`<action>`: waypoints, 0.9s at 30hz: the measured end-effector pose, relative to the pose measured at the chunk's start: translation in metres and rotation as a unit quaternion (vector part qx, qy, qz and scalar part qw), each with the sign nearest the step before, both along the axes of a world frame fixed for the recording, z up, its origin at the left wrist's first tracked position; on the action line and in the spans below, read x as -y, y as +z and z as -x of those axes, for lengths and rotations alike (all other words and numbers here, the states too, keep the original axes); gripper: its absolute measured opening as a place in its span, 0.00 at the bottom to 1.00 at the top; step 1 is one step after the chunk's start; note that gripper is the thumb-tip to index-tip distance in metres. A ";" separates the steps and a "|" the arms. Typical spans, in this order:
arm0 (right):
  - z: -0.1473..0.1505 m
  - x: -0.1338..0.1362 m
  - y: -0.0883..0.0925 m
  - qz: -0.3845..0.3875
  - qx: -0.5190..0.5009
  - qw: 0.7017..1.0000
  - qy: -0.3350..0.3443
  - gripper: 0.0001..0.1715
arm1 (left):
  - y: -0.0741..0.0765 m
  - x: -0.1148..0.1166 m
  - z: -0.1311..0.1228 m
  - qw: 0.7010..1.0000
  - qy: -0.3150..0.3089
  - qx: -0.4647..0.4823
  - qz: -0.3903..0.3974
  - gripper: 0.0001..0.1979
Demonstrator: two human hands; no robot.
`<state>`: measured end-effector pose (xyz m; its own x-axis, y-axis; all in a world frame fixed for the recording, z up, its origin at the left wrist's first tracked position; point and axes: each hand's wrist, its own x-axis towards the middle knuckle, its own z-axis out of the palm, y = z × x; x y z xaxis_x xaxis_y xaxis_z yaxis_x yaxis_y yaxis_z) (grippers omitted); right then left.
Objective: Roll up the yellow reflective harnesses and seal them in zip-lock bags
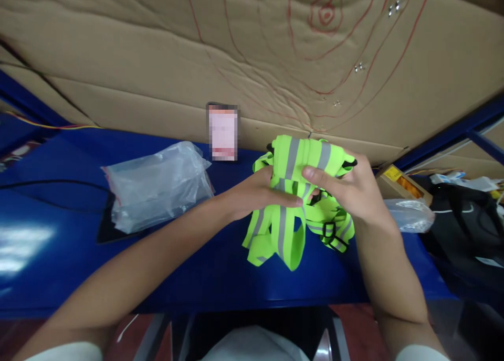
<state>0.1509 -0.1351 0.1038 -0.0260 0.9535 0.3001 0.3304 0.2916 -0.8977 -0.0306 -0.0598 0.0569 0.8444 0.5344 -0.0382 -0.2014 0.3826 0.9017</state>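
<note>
Both hands grip a bundle of neon yellow-green reflective straps (pixel 303 154) with grey stripes, which looks like a reflective vest. My left hand (pixel 263 190) holds it from the left, thumb lying across the front of the straps. Around the right side of the bundle, my right hand (pixel 346 190) is closed, its thumb pressed on the folded upper part. Loose loops hang below the hands, and a black buckle (pixel 328 230) shows at the lower right. Most of my fingers are hidden behind the straps.
A stack of clear plastic bags (pixel 161 185) lies on the blue table (pixel 220 266). A phone (pixel 223 133) leans on the cardboard wall (pixel 137 104). At the right are a small cardboard box (pixel 401 182), another plastic bag (pixel 411 215) and a black bag (pixel 460 235).
</note>
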 end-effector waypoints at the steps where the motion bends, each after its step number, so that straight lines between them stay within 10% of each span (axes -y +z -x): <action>1: 0.001 0.001 0.001 -0.003 0.006 1.000 0.002 0.19 | 0.000 0.000 0.000 1.000 0.009 -0.010 -0.004 0.25; 7: -0.002 0.002 0.010 -0.119 0.164 0.978 0.057 0.26 | -0.003 -0.005 0.005 0.994 -0.054 0.024 0.089 0.14; 14: -0.010 -0.001 0.007 -0.236 0.293 0.923 0.079 0.29 | -0.002 -0.010 0.012 0.991 -0.074 0.084 0.075 0.27; 27: -0.035 -0.008 0.012 -0.026 0.222 0.944 0.245 0.53 | -0.004 -0.009 0.008 0.993 -0.041 0.011 0.107 0.21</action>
